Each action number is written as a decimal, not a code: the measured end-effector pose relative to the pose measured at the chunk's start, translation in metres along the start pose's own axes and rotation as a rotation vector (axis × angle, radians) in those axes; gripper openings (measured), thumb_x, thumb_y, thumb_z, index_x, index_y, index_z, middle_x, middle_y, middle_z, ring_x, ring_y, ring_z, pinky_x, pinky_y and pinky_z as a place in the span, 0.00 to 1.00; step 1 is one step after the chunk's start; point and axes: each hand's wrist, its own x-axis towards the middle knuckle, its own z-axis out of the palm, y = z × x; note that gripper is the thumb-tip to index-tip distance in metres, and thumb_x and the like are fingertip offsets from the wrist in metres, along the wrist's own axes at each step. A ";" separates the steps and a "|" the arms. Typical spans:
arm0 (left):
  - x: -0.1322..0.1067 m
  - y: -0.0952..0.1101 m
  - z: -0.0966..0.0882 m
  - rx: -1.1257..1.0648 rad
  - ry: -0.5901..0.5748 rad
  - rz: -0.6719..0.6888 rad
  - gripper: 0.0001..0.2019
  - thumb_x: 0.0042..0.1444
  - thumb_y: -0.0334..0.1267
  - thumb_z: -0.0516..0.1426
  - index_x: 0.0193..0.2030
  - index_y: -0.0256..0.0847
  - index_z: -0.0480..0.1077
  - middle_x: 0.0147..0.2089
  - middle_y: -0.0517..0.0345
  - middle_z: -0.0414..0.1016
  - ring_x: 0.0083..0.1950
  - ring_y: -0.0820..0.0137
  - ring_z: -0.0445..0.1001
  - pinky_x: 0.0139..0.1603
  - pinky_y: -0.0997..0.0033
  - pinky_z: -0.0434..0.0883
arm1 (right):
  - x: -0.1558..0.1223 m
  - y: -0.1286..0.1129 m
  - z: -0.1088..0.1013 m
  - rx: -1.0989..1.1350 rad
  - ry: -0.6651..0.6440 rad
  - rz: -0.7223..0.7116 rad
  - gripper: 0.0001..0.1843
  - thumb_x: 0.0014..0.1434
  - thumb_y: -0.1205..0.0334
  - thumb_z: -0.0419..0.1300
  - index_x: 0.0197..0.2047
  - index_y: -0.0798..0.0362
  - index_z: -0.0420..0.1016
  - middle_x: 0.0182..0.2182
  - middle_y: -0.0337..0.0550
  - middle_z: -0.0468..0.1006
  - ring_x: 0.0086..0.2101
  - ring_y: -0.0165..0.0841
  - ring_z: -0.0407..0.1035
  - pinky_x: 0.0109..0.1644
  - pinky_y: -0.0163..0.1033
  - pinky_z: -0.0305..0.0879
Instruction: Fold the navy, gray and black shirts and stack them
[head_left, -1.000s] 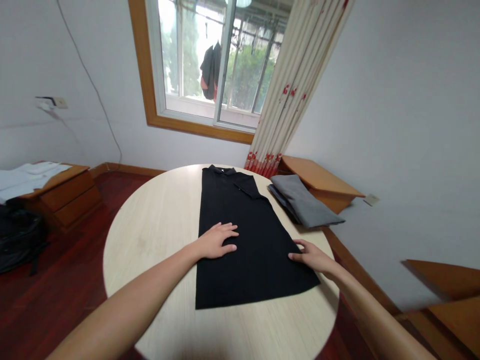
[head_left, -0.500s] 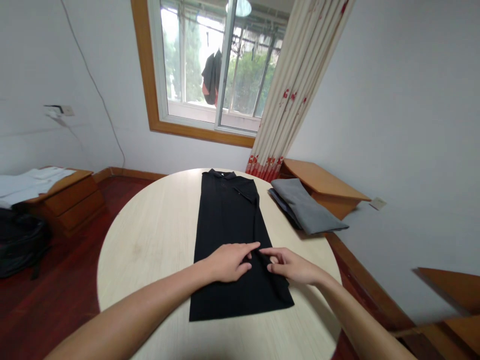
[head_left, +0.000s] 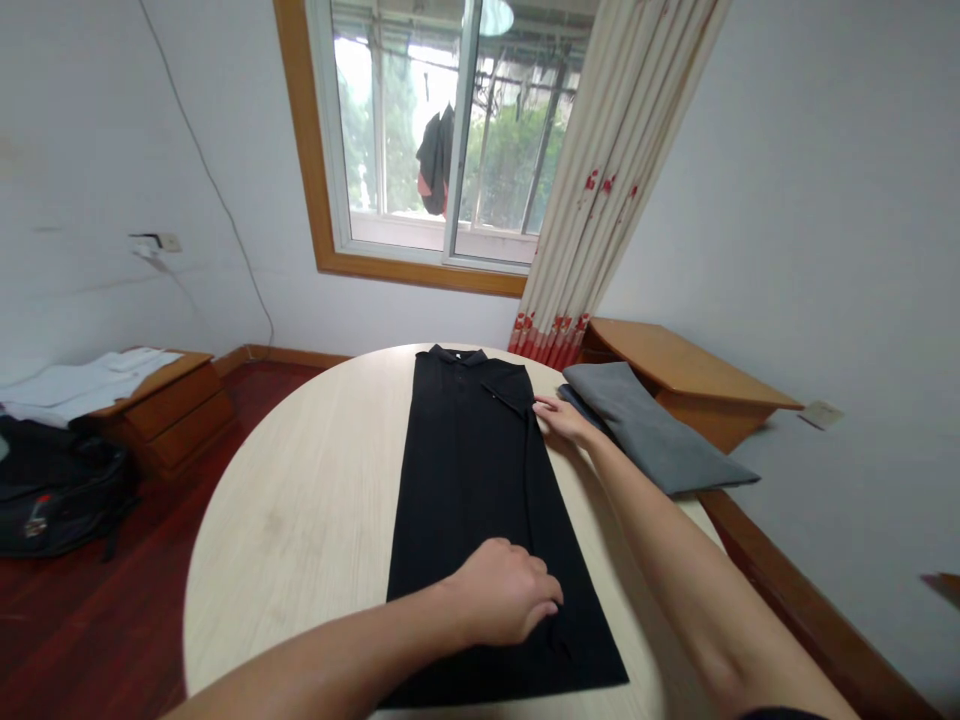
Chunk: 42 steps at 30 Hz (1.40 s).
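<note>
A black polo shirt (head_left: 465,480) lies lengthwise on the round table, folded narrow, its collar at the far end and a short sleeve folded over on the right. Over the lower part of the shirt, my left hand (head_left: 511,590) is closed, fingers curled round a bit of the cloth near the right side. My right hand (head_left: 564,418) reaches farther forward to the shirt's right edge beside the sleeve, fingertips closed on the fabric there. The undersides of the fingers of both hands are hidden.
The pale round table (head_left: 300,480) carries the shirt and a folded grey cloth (head_left: 652,420) at the right. Behind that cloth stands a wooden cabinet (head_left: 690,365). A curtain (head_left: 592,200) hangs by the window. At left are a drawer unit (head_left: 176,410) with papers and a black backpack (head_left: 60,490).
My right hand has moved forward along the shirt's right edge to the sleeve. My left hand has shifted nearer and right, its fingers now curled. The view has turned slightly left.
</note>
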 end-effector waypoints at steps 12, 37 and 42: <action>-0.004 -0.004 0.000 -0.031 0.109 0.048 0.10 0.66 0.40 0.54 0.49 0.44 0.75 0.42 0.61 0.82 0.41 0.67 0.78 0.40 0.66 0.69 | 0.061 -0.002 0.034 -0.140 0.058 -0.013 0.25 0.68 0.53 0.52 0.59 0.60 0.74 0.59 0.54 0.73 0.61 0.42 0.65 0.66 0.48 0.57; -0.010 -0.016 0.007 0.025 0.040 0.169 0.17 0.64 0.47 0.55 0.28 0.41 0.75 0.27 0.60 0.80 0.30 0.67 0.78 0.24 0.68 0.63 | 0.100 -0.026 0.086 -0.411 -0.070 -0.035 0.34 0.72 0.45 0.40 0.73 0.53 0.51 0.69 0.49 0.57 0.67 0.40 0.54 0.70 0.46 0.51; -0.004 -0.024 0.019 0.019 -0.079 0.033 0.11 0.65 0.47 0.56 0.43 0.45 0.76 0.30 0.59 0.81 0.33 0.65 0.80 0.26 0.73 0.65 | 0.135 -0.020 0.083 -0.427 -0.004 0.039 0.35 0.72 0.48 0.39 0.72 0.63 0.53 0.69 0.57 0.57 0.67 0.42 0.54 0.68 0.45 0.53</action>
